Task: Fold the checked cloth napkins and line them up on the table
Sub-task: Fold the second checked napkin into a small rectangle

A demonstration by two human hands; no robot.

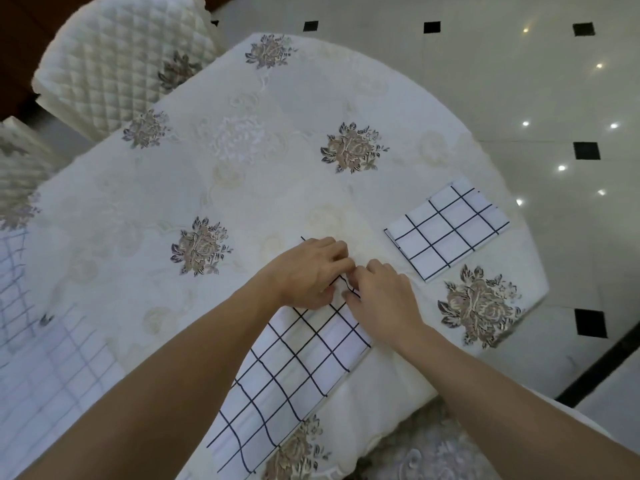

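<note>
A bench (263, 188) with a cream flowery cloth (353, 148) stands on a shiny pale floor (502, 81) with small black squares (586, 150) and bright light spots (525, 123), and a puffy cream chair (114, 64) sits beside it.

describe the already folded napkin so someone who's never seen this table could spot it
On the cream floral tablecloth, look near the right edge, past the right hand. The folded napkin lies there alone, a small flat rectangle, unlike the longer checked napkin that the right hand and left hand pinch, or the loose checked cloth at the left.
</note>
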